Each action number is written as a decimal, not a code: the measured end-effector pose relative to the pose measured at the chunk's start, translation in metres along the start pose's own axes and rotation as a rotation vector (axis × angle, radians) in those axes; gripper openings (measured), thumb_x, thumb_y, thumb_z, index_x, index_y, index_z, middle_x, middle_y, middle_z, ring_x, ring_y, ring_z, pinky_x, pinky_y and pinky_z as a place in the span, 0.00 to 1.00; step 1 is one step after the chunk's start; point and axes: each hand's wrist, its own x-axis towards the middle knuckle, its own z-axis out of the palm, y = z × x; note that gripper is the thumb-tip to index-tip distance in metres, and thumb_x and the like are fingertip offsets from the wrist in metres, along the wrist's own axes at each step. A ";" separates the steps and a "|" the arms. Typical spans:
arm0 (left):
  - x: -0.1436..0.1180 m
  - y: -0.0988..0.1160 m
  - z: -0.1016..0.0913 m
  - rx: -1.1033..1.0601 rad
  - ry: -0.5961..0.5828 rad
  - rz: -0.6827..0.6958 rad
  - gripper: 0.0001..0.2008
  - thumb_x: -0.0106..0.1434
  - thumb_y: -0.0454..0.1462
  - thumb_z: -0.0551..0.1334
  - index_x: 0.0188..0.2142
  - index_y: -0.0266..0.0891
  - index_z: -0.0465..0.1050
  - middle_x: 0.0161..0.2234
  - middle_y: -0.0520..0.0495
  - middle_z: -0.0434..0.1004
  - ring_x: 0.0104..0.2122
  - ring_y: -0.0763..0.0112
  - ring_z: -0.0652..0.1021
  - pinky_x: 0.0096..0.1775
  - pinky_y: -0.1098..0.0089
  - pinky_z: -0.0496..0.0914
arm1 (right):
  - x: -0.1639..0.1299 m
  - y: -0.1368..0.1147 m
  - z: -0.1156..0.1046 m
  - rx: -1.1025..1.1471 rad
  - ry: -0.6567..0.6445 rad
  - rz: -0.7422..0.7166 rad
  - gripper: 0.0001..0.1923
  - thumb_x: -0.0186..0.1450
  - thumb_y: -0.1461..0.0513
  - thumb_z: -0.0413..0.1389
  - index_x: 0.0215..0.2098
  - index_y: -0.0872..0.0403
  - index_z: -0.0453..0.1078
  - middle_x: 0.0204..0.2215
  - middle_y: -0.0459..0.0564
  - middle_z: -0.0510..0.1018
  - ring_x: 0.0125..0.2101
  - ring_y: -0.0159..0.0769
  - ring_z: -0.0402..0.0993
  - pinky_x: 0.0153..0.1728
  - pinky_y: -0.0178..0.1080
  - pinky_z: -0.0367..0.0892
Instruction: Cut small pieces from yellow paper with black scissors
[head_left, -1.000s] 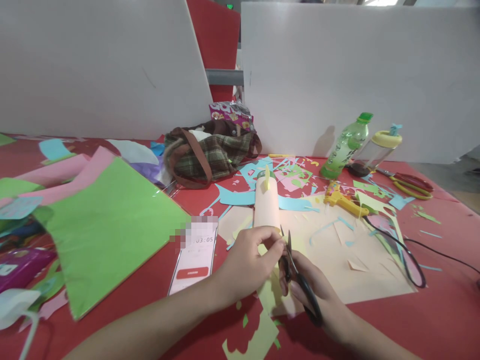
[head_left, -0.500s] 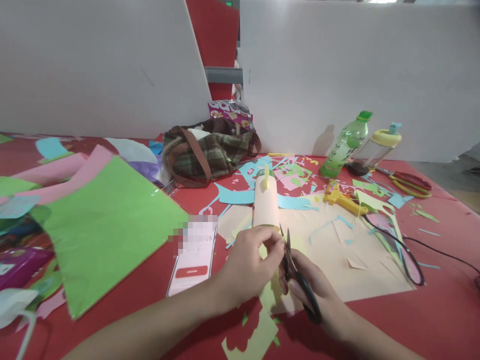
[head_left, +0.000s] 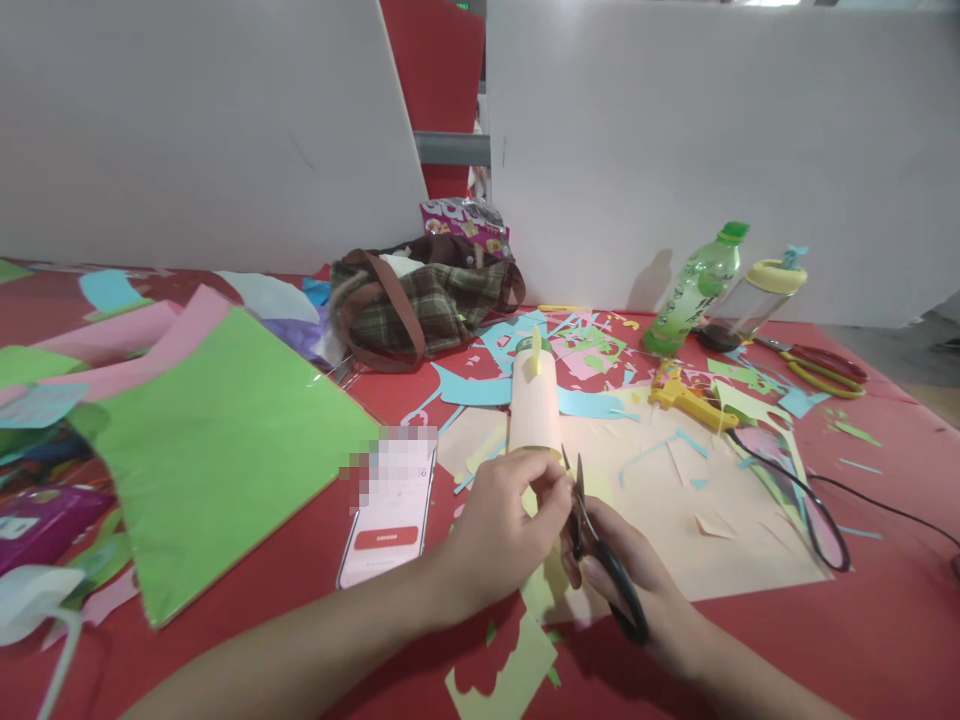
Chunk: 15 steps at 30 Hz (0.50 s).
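My right hand grips a pair of black-handled scissors, whose blades point up and stand slightly apart. Right beside the blades, my left hand is closed in a pinch between thumb and fingers. Whatever sits in that pinch is hidden or too small to make out. Just beyond my fingers lies a paper-wrapped tube, cream-coloured, with a small yellow paper piece standing up near its far end. Under my wrists is a pale yellow paper scrap with a scalloped cut edge.
Left of my hands lie a phone and a large green sheet. A plaid bag stands at the back. Rightward are a yellow glue gun with its cord, a green bottle, a glass jar and red-handled scissors.
The whole view has shifted very slightly. Both hands and the scissors keep nearly the same pose beside the tube.
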 end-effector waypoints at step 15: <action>-0.003 -0.001 0.004 -0.066 0.039 -0.028 0.10 0.57 0.32 0.50 0.20 0.37 0.59 0.19 0.55 0.63 0.23 0.77 0.67 0.29 0.75 0.62 | -0.001 0.002 0.001 0.039 -0.007 -0.023 0.19 0.58 0.52 0.48 0.43 0.53 0.59 0.24 0.45 0.61 0.25 0.32 0.56 0.26 0.36 0.56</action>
